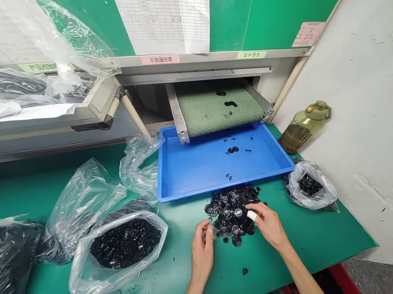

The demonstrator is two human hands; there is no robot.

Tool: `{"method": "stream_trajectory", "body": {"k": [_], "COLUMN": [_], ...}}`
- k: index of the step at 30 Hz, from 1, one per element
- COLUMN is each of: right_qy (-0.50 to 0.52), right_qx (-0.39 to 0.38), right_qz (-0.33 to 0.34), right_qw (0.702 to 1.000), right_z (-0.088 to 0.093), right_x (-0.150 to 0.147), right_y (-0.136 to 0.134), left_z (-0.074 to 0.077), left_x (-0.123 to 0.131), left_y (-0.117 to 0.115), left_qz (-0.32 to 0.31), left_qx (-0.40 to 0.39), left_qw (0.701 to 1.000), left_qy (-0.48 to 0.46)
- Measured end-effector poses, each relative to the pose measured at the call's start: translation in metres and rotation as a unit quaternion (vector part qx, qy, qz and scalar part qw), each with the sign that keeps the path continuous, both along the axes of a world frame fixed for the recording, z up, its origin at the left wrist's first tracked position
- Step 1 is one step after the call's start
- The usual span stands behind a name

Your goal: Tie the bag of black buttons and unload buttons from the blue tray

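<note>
A pile of small round black parts [232, 213] lies on the green table, just in front of a blue tray [192, 167]. At the pile's left edge is my left hand [202, 246], its thumb and fingers pressed together; what they hold, if anything, is too small to make out. My right hand [268, 222], with a white covering on one fingertip, touches the right side of the pile. Its fingers are bent close together over the parts, and what lies between them cannot be made out. A few black parts lie inside the tray.
A green conveyor belt [217, 111] carrying several black parts ends above the tray. An open bag of black parts [126, 245] stands left, a smaller bag [310, 186] right. A greenish bottle [303, 127] leans by the wall. A red bin [347, 282] is below the table edge.
</note>
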State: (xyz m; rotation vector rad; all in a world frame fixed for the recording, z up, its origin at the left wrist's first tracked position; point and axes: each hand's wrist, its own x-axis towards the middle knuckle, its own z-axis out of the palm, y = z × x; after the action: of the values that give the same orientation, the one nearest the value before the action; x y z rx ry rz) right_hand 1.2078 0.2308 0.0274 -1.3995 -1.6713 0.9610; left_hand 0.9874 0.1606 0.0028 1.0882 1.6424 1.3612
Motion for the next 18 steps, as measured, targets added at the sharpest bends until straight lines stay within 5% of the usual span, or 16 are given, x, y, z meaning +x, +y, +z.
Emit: {"method": "stream_trajectory", "body": {"k": [4,8,18], "right_qy": [0.162,0.230,0.130], "right_qx": [-0.133,-0.169,-0.154], "right_qz": [-0.024,0.005,0.070], "right_qw": [0.977,0.958,0.977], "right_z": [0.004,0.001,-0.013], "right_x": [-0.023,-0.049,-0.053], "right_y": [-0.023,-0.050,-0.085], "left_z": [0.015,0.019,-0.007], "left_x": [0.014,0.023,0.018], "left_y": [-0.007,-0.019,-0.038], "left_qz": [-0.095,-0.178,-0.191], "left_qx": [-0.004,-0.011,-0.055], "left_qw": [0.995,0.983,0.968], "left_qy": [-0.015,-0.050,-0.152]}}
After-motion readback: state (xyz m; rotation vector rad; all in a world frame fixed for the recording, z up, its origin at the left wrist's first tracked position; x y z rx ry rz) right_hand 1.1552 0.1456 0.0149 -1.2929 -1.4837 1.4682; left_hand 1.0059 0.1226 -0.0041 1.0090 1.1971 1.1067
